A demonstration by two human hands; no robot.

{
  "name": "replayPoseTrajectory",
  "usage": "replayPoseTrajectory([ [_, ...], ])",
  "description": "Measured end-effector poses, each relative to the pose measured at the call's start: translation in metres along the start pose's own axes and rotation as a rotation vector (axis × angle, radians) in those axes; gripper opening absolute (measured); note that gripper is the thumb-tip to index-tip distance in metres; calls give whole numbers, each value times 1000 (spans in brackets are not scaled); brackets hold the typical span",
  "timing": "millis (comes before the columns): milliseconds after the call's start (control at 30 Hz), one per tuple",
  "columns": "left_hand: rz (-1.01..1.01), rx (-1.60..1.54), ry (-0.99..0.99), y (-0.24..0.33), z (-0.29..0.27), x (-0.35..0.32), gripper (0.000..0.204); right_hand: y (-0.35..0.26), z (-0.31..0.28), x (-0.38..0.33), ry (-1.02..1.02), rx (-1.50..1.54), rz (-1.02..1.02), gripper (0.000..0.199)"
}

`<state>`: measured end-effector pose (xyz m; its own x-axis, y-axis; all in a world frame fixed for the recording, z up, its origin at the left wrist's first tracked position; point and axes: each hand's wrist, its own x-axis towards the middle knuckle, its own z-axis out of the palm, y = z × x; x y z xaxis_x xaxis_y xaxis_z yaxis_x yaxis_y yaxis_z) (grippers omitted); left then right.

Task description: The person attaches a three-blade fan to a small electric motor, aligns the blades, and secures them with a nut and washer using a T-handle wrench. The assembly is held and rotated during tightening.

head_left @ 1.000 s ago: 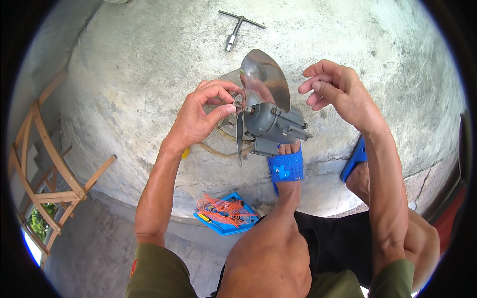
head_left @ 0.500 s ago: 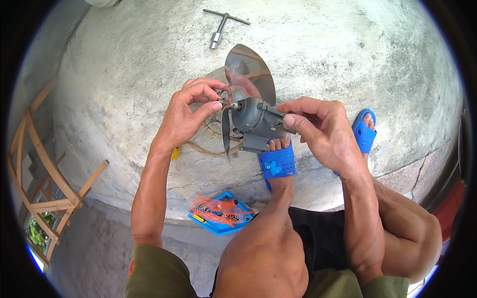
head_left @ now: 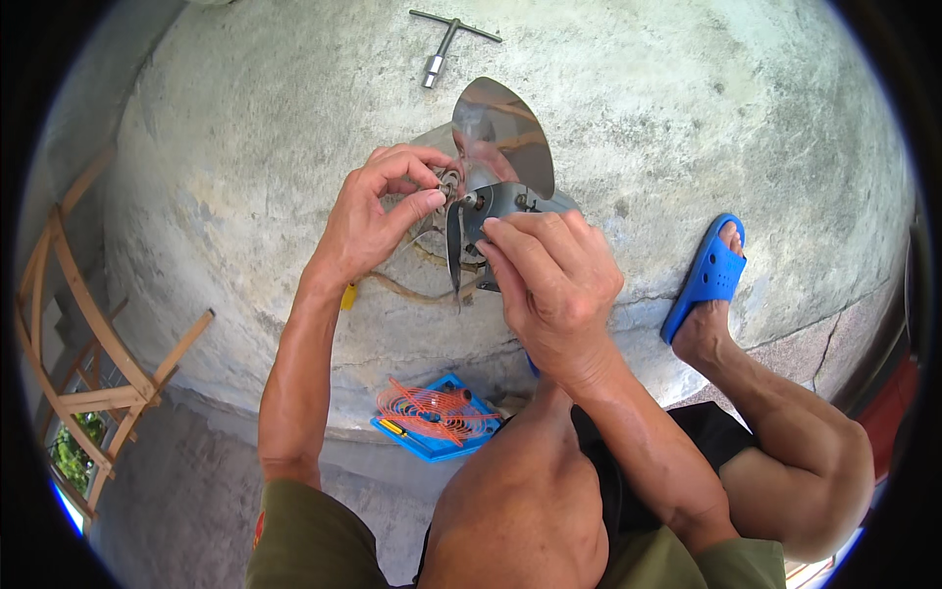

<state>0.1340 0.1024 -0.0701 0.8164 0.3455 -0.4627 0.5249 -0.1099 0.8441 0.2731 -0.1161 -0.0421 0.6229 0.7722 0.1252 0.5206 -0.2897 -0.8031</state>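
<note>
A grey electric motor (head_left: 510,200) carries a shiny metal fan blade (head_left: 505,133); another blade is seen nearly edge-on. With thumb and fingers, my left hand (head_left: 368,211) pinches the fan hub (head_left: 449,184) at the blades' outer side. My right hand (head_left: 564,280) is closed at the motor's near side, behind the edge-on blade. Its thumb and index fingertip are close together; whatever is between them is hidden. Much of the motor lies behind this hand. A tan cable (head_left: 412,294) runs along the ground below the fan.
Beyond the fan, a T-handle socket wrench (head_left: 446,49) lies on the concrete (head_left: 294,88). A blue tray (head_left: 432,452) with an orange fan-guard-like coil (head_left: 432,407) is nearer me. A wooden frame (head_left: 108,402) stands left; my blue-sandalled foot (head_left: 711,270) is right.
My right hand has left the motor's right end and moved left, to the motor's side near the blades. My left hand stays at the hub. My right foot has shifted slightly.
</note>
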Motion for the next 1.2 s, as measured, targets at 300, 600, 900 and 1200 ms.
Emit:
replayPoseTrajectory([
  [300,20,-29,11,1,2,0,7,6,35,-2,90,-242,10,24],
  [600,31,-42,11,0,1,-1,7,3,44,6,73,-284,37,20],
  [900,50,-37,25,-1,2,0,7,3,43,7,41,-308,26,14],
  [1200,50,-43,21,-3,2,-1,7,5,37,7,0,-252,3,18],
])
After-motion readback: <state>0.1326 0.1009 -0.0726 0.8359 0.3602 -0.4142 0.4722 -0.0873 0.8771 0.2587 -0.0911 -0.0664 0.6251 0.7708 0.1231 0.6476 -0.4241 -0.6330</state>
